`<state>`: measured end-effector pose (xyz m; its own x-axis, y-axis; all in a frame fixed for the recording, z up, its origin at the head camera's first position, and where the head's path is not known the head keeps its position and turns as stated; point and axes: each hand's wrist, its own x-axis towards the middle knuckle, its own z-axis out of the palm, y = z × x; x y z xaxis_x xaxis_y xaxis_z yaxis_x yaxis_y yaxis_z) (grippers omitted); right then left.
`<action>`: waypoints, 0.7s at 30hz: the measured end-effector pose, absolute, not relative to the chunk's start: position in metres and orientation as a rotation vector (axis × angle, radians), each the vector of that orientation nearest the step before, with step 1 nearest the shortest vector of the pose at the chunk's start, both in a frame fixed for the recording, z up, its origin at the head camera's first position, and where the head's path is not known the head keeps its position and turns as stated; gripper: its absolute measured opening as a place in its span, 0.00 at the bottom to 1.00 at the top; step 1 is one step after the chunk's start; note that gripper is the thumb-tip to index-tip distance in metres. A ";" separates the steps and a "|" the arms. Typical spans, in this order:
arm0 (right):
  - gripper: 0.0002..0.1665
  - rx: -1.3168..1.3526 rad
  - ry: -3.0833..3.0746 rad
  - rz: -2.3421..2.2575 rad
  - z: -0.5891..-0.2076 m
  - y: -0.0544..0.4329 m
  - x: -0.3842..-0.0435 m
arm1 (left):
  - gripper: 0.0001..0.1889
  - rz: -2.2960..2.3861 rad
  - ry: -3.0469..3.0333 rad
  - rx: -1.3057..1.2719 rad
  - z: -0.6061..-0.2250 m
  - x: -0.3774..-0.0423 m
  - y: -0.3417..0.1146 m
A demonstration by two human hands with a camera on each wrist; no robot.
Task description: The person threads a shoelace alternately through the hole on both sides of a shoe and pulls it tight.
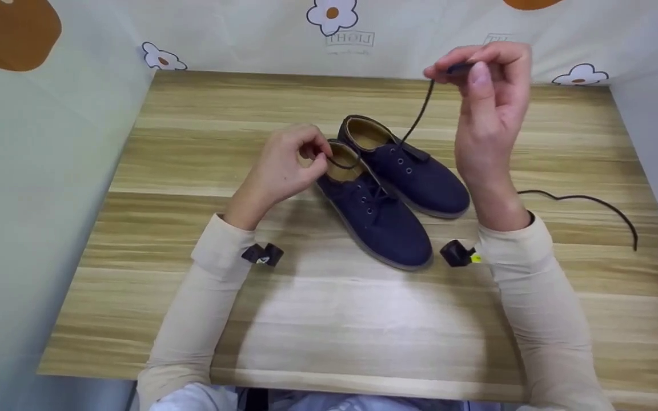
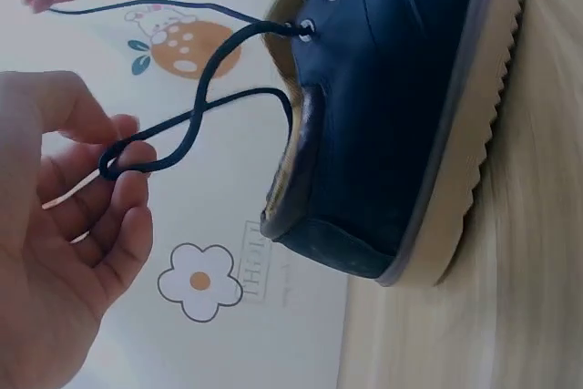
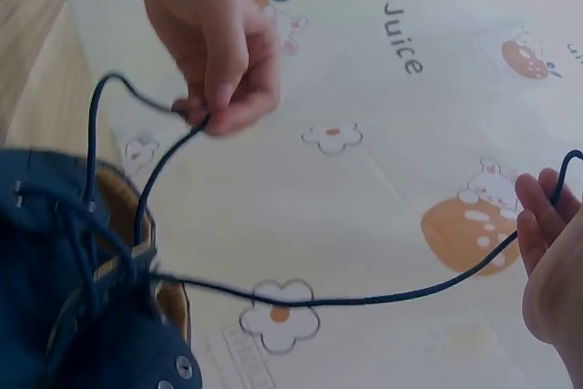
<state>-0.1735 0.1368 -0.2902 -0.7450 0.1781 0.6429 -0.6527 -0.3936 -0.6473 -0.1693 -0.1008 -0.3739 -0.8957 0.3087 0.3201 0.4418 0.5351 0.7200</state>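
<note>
Cream sleeves (image 1: 546, 308) fill the foreground, cut off by the bottom edge, and two bare hands are busy over the wooden tabletop (image 1: 135, 257)! Left hand (image 1: 286, 162) at the heel end, thumb and fingers pinching a lace (image 2: 201, 97), its loop drooping over the opening of the near shoe (image 1: 389, 228); some fingertips are tucked out of sight from above. High on the other side, the right hand (image 1: 492, 108) has its fingers curled round another stretch of lace, which slopes down to the far shoe (image 1: 429, 182). Its own wrist view catches only part of that hand, sliced by the right edge.

Both navy shoes sit on the wood, toes to the lower right, the near one masking part of its partner. One more dark length snakes out beyond the right wrist; the arm hides its start, so whether it's the same lace, can't tell! From the left wrist, a shoe with its toe cropped away, cord at a metal-rimmed eyelet (image 2: 307, 31). From the right, the shoe is blurred and cut off, lace paths tangled at the opening.
</note>
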 end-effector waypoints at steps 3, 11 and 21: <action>0.12 0.743 -1.404 2.150 -0.296 0.126 -0.176 | 0.06 -1.255 -2.640 -0.609 -0.378 -0.171 -0.099; 0.06 0.682 -1.754 2.171 -0.328 0.121 -0.185 | 0.09 -1.270 -2.613 -0.681 -0.392 -0.176 -0.090; 0.06 0.694 -1.975 2.255 -0.344 0.112 -0.189 | 0.06 -1.384 -2.436 -0.652 -0.389 -0.171 -0.090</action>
<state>-0.1894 0.1120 -0.3443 -0.8962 -0.2416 0.3721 -0.3369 -0.1749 -0.9251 -0.1715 -0.0900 -0.3892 -0.8640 0.2514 0.4362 0.5034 0.4441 0.7412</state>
